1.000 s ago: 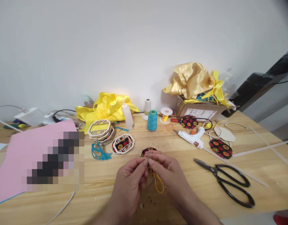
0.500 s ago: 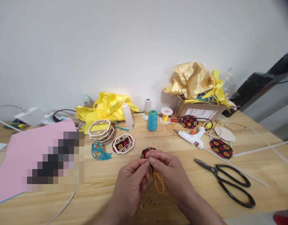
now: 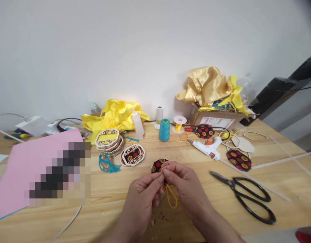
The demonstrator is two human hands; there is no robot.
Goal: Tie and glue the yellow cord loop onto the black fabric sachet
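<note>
My left hand (image 3: 145, 199) and my right hand (image 3: 187, 189) meet at the fingertips, both closed in a pinch. Between them is a fine blue thread, mostly hidden; a thin blue-grey strand (image 3: 163, 198) shows beneath the fingers. Just behind the fingertips lies a black patterned fabric piece (image 3: 157, 165) with red, orange and green flower spots, partly covered by my hands. A yellow cord loop (image 3: 172, 199) hangs from its near side, between my hands.
Black-handled scissors (image 3: 232, 185) lie at right, near a white glue gun (image 3: 208, 149). Behind my hands stand a teal thread cone (image 3: 164, 130) and a spool of yellow cord (image 3: 179, 126). Wooden lattice frames (image 3: 107, 138) and a blue tassel (image 3: 108, 165) are at left, beside pink sheets (image 3: 41, 155).
Both hands have shifted slightly to the right, still pinched together. More of the fabric piece shows behind them, and the blue strand at my right fingertips is less visible.
</note>
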